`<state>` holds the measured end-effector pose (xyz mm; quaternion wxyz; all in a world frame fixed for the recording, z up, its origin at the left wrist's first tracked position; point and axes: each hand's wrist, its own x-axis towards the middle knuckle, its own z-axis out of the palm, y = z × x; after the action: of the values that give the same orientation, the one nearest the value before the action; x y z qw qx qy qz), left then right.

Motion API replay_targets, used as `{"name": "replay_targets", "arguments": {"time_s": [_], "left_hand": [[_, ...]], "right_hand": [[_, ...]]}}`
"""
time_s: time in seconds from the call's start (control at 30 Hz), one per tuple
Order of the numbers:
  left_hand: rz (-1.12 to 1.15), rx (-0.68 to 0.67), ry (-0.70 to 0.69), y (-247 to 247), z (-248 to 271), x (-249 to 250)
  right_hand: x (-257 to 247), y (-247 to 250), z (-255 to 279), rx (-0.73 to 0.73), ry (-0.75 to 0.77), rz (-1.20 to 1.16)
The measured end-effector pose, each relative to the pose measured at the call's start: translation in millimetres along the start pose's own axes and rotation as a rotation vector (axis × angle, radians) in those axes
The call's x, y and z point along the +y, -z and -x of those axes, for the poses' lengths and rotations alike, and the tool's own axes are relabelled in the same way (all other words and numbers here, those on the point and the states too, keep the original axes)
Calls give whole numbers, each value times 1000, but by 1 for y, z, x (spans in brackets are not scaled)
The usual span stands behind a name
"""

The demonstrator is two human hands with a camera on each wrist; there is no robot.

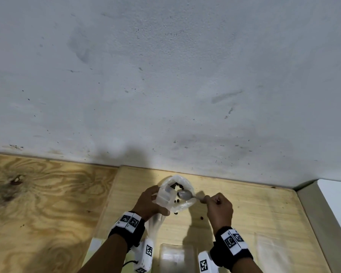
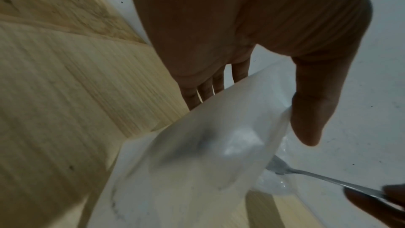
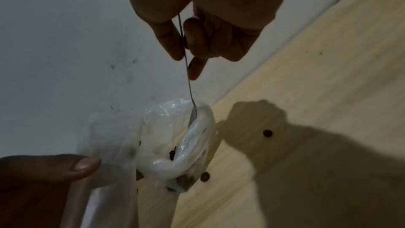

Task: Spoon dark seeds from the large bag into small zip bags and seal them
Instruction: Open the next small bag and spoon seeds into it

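Observation:
The large clear bag (image 1: pixel 185 181) stands open near the wall on the wooden table (image 1: pixel 254 209), with dark seeds (image 1: pixel 178 187) inside. My left hand (image 1: pixel 158 200) holds a small zip bag (image 1: pixel 164 196) by its sides, thumb (image 2: pixel 311 110) on one face, right beside the large bag's mouth. My right hand (image 1: pixel 206 200) pinches the handle of a metal spoon (image 1: pixel 185 194). The spoon's bowl hangs over the large bag's mouth and looks bare. In the right wrist view the spoon (image 3: pixel 189 82) dips into the large bag (image 3: pixel 175 136) next to the small bag (image 3: pixel 109 136).
Loose seeds (image 1: pixel 201 218) lie on the table by the bags; two show in the right wrist view (image 3: pixel 267 133). A stack of small clear bags (image 1: pixel 175 257) lies at the near edge between my wrists. The wall stands just behind, and a plywood surface (image 1: pixel 37 203) stretches to the left.

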<state>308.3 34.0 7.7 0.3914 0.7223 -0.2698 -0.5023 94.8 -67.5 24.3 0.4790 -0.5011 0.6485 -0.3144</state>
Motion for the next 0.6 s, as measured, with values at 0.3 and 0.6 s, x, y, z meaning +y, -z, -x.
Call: {"name": "replay_targets", "arguments": {"time_s": [0.3, 0.6], "left_hand": [[27, 99, -151, 5, 27, 3], [-153, 184, -442, -8, 51, 29]], "right_hand": [[18, -2, 3, -227, -58, 307], [-54, 2, 60, -583, 434, 251]]}}
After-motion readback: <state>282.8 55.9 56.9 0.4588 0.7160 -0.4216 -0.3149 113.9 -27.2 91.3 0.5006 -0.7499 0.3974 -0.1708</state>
